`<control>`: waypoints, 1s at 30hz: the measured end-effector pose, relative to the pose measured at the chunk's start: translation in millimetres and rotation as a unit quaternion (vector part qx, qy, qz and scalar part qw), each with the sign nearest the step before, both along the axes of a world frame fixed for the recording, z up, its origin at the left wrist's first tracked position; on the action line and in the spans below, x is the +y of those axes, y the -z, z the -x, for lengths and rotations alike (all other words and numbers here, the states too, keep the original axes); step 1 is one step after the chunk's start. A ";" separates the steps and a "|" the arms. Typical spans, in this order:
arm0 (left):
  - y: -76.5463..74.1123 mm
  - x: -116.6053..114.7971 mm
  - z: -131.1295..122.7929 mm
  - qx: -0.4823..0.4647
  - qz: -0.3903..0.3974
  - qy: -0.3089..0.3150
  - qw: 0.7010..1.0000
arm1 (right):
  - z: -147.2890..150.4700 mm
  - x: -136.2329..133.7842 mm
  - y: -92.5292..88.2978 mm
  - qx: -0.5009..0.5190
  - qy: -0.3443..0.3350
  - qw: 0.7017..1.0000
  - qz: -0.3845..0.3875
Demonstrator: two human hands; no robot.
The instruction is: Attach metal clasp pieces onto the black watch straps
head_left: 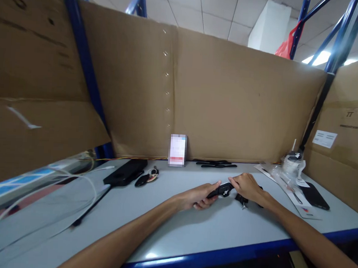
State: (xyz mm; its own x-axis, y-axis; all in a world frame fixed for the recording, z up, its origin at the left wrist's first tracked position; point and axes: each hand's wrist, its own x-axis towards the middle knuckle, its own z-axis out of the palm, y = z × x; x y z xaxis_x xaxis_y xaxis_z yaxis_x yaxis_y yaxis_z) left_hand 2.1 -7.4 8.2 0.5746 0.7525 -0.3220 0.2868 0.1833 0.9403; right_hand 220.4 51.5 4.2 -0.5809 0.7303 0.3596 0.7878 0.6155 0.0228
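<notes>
one black device [219,190] is held over the bench [173,237], right of centre, its long axis crosswise, right end tilted slightly up and away. left hand [199,196] and right hand [248,186] each have fingers grasping one end, covering it. one dark fitting [242,199] shows below the right hand. around: one upright lit phone [178,150], one flat black slab [316,196], one black box [125,173], one key bunch [146,178], several overlapping black strips [215,164], count unclear.

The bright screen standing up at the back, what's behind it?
Behind the bright screen is the brown cardboard; you can see it above and on both sides. The bit right behind is covered, so I can't tell what props it up.
</notes>
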 end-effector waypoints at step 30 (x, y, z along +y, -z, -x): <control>14.8 14.6 -5.5 -0.069 -0.051 -0.126 0.988 | -98.8 103.7 22.0 0.044 0.380 0.916 0.121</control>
State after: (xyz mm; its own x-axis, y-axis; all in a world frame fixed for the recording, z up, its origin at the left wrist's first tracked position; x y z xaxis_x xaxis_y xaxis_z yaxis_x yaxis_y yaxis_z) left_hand 7.7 7.2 -6.5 0.3975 0.9021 -0.1683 0.1119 0.1344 0.9846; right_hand 319.2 155.3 -17.9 0.1512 0.9763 0.1549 0.9832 -0.1324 -0.1256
